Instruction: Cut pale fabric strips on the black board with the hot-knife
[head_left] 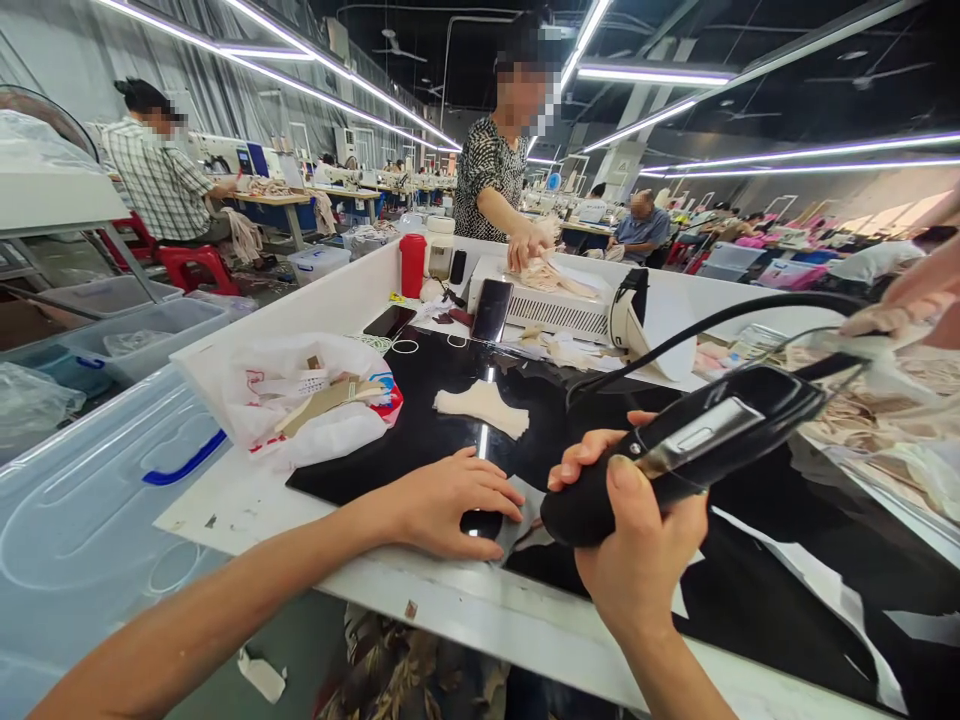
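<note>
Glossy black, and the right hand, lower right, has fingers and thumb wrapped round the handheld device: a firm grip, worth keeping! Left hand, lower centre, palm down, fingers slightly apart on the black tabletop; best kept clear of the device. Beyond, mid-frame, the cream fabric piece lies untouched; keep that cord off it. Top centre, a co-worker's hand handles cloth.

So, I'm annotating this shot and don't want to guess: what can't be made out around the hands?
In the head view:
Underneath the left hand: hidden by the hand itself.
Part of the black handheld device: covered by the right hand.
Another person's hand: blurred, its arm cut off by the right edge.
</note>
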